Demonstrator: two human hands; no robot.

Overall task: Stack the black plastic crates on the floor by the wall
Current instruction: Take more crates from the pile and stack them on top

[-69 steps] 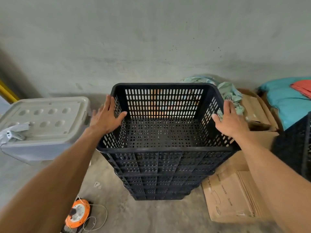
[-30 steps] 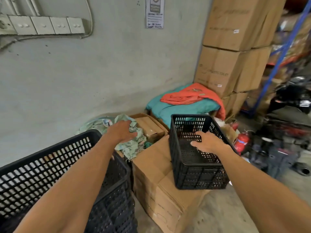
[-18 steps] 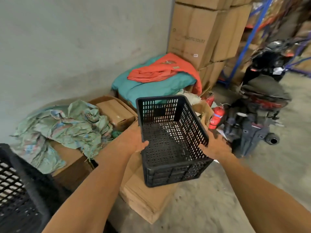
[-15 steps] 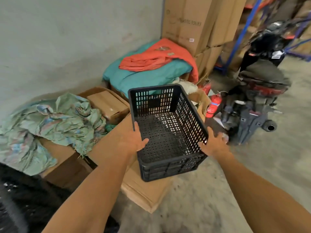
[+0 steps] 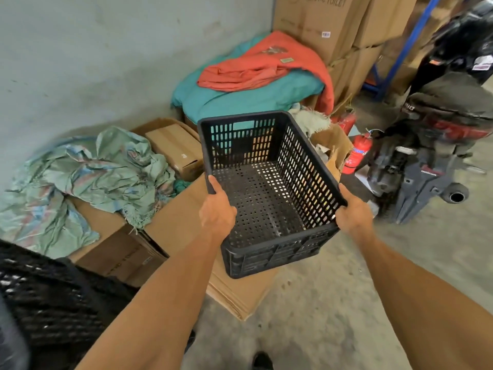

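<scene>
An empty black plastic crate (image 5: 266, 182) with slotted walls is held in the air, tilted toward me, above a stack of flat cardboard (image 5: 240, 292). My left hand (image 5: 216, 209) grips its left rim near the front corner. My right hand (image 5: 352, 212) grips the right rim at the front corner. At the bottom left, blurred, is the rim of the black crate stack (image 5: 48, 295) by the grey wall.
Cardboard boxes (image 5: 117, 249) with a crumpled green sack (image 5: 88, 177) lie along the wall. Behind the crate are teal and orange cloths (image 5: 253, 84), tall cartons (image 5: 320, 25), two red fire extinguishers (image 5: 357, 153) and a parked motorbike (image 5: 437, 145) on the right. Bare concrete floor lies below.
Both hands left the stacked crates, swung right and took hold of the smaller crate on the cardboard. It has since risen and come closer to me.
</scene>
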